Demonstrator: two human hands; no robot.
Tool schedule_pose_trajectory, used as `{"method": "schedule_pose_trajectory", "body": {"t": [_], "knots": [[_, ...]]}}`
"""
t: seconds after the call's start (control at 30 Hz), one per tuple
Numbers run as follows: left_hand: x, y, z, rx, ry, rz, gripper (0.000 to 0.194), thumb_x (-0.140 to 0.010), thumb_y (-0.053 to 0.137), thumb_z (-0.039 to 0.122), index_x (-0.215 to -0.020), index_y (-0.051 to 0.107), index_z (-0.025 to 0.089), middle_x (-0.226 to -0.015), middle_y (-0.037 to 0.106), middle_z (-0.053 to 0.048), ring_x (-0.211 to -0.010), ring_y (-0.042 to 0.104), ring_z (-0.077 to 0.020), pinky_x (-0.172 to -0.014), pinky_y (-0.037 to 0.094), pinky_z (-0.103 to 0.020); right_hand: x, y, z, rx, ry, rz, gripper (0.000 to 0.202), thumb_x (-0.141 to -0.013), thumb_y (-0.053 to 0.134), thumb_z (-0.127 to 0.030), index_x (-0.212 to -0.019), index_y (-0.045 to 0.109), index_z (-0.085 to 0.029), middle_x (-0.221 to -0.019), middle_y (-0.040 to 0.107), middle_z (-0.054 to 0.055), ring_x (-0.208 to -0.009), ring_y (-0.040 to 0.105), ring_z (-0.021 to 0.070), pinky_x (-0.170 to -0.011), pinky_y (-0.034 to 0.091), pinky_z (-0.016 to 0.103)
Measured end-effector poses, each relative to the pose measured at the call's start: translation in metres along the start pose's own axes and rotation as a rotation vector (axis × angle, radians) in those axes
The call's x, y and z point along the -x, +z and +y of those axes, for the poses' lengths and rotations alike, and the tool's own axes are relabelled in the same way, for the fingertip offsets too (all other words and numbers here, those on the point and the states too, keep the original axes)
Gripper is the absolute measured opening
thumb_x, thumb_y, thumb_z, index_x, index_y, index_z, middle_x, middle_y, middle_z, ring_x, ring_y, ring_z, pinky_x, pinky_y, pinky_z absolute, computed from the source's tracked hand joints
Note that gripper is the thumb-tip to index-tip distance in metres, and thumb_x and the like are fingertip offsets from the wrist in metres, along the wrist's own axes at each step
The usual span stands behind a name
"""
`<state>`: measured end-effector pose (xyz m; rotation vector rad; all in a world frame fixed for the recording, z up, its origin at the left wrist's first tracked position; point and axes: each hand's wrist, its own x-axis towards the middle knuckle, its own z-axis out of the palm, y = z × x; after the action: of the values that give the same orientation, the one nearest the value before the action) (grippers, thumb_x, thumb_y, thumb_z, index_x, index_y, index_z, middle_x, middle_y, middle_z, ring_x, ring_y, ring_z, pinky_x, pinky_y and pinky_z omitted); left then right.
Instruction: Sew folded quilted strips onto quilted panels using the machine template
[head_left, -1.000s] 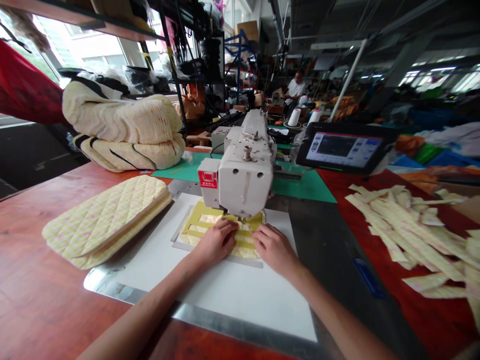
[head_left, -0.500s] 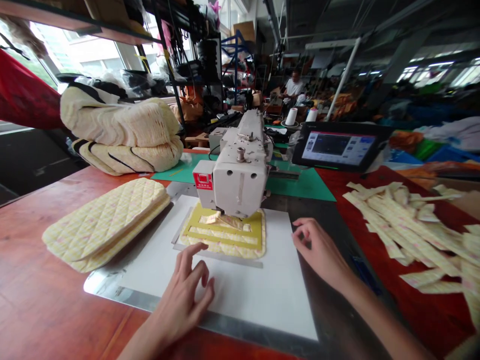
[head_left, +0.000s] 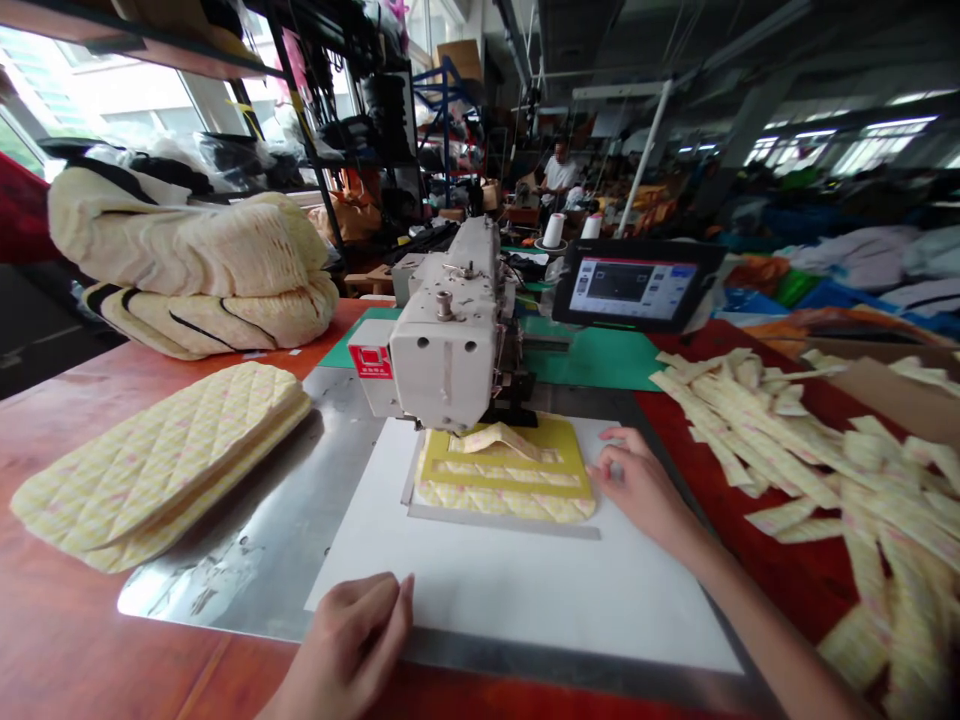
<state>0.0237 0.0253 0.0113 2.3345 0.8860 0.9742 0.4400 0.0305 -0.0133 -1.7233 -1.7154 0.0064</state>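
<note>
A white sewing machine head (head_left: 442, 355) stands over a white sheet (head_left: 517, 590). On that sheet lies a quilted yellow-checked fabric panel (head_left: 510, 507) under a mustard-yellow template (head_left: 431, 450) with slots. A fabric strip (head_left: 499, 437) arches up loosely from the template's upper slot. My right hand (head_left: 641, 490) hovers just right of the panel, its fingers loosely bent and apart, holding nothing visible. Over the sheet's near left corner my left hand (head_left: 356, 635) is closed with curled fingers, nothing showing in it.
At left lie stacked quilted panels (head_left: 161, 450), with a tall pile of folded cream pieces (head_left: 202, 250) behind. Loose fabric strips (head_left: 787, 440) are heaped at right. A control screen (head_left: 637, 285) and thread cones (head_left: 553, 230) stand behind; a person (head_left: 557, 172) is far back.
The sheet, template and panel have slid right relative to the machine head. My left hand has drawn back toward me and curled closed. My right hand stays near the panel's right side.
</note>
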Motion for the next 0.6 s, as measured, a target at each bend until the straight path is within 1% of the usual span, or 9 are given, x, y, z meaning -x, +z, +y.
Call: {"method": "schedule_pose_trajectory", "body": {"t": [0.07,0.13,0.2,0.27,0.33,0.43,0.47,0.53,0.6], "knots": [[0.002,0.001,-0.001,-0.025,0.031,-0.039,0.036,-0.1,0.044,0.014,-0.065,0.042,0.022,-0.055,0.048,0.004,-0.044,0.05,-0.0091,-0.047,0.039,-0.022,0.002,-0.005,0.015,-0.062,0.09,-0.099,0.01,-0.084,0.067,-0.03,-0.078,0.064,-0.022,-0.111,0.056,0.01,-0.102,0.066,0.0274,-0.092,0.055,0.045],[0.003,0.002,-0.002,-0.044,0.045,-0.051,0.036,-0.101,0.043,0.013,-0.066,0.037,0.022,-0.056,0.046,0.005,-0.044,0.049,-0.008,-0.048,0.037,-0.021,0.004,-0.008,0.025,-0.132,0.155,-0.214,0.019,-0.08,0.073,-0.036,-0.092,0.07,-0.022,-0.116,0.056,0.01,-0.107,0.066,0.0275,-0.097,0.054,0.044],[0.003,0.003,-0.002,-0.052,0.04,-0.057,0.036,-0.102,0.042,0.012,-0.068,0.036,0.021,-0.056,0.046,0.005,-0.045,0.05,-0.0073,-0.049,0.036,-0.02,0.006,-0.006,0.027,-0.154,0.169,-0.287,0.03,-0.077,0.077,-0.039,-0.101,0.072,-0.023,-0.125,0.055,0.011,-0.119,0.062,0.0291,-0.106,0.05,0.044],[0.002,0.006,-0.001,-0.057,0.032,-0.063,0.036,-0.102,0.041,0.012,-0.068,0.035,0.021,-0.057,0.047,0.005,-0.046,0.05,-0.0068,-0.051,0.036,-0.02,0.006,0.0,0.023,-0.113,0.157,-0.277,0.035,-0.072,0.08,-0.035,-0.103,0.071,-0.023,-0.129,0.055,0.013,-0.128,0.056,0.0317,-0.112,0.044,0.046],[-0.001,0.009,0.002,-0.047,0.033,-0.07,0.036,-0.103,0.041,0.012,-0.068,0.035,0.021,-0.058,0.048,0.005,-0.047,0.05,-0.0067,-0.052,0.036,-0.02,0.005,0.009,0.015,-0.046,0.146,-0.221,0.032,-0.066,0.081,-0.028,-0.095,0.071,-0.021,-0.129,0.055,0.014,-0.127,0.054,0.0342,-0.111,0.043,0.048],[-0.003,0.012,0.007,-0.035,0.047,-0.096,0.036,-0.104,0.04,0.013,-0.069,0.036,0.021,-0.059,0.048,0.005,-0.049,0.051,-0.007,-0.053,0.037,-0.02,0.007,0.019,0.006,0.027,0.116,-0.151,0.009,-0.071,0.072,-0.024,-0.079,0.069,-0.021,-0.124,0.059,0.014,-0.117,0.058,0.0338,-0.104,0.046,0.049],[-0.002,0.012,0.008,-0.037,0.047,-0.109,0.036,-0.104,0.04,0.014,-0.069,0.036,0.021,-0.059,0.048,0.005,-0.049,0.052,-0.0071,-0.054,0.037,-0.02,0.008,0.019,0.007,0.038,0.099,-0.143,0.003,-0.076,0.068,-0.024,-0.075,0.069,-0.021,-0.121,0.06,0.014,-0.115,0.059,0.033,-0.102,0.047,0.049],[0.0,0.01,0.009,-0.048,0.037,-0.131,0.036,-0.104,0.04,0.015,-0.069,0.036,0.021,-0.06,0.049,0.005,-0.05,0.052,-0.0072,-0.054,0.037,-0.02,0.012,0.011,0.013,0.055,0.062,-0.139,0.014,-0.082,0.062,-0.028,-0.07,0.067,-0.022,-0.118,0.061,0.014,-0.112,0.061,0.0321,-0.1,0.047,0.048],[0.003,0.005,0.006,-0.063,0.015,-0.131,0.037,-0.105,0.04,0.016,-0.068,0.037,0.021,-0.06,0.048,0.005,-0.05,0.051,-0.007,-0.054,0.037,-0.02,0.016,-0.008,0.025,0.096,0.044,-0.139,0.022,-0.085,0.059,-0.032,-0.065,0.062,-0.022,-0.114,0.063,0.013,-0.108,0.062,0.0316,-0.097,0.048,0.046]]}}
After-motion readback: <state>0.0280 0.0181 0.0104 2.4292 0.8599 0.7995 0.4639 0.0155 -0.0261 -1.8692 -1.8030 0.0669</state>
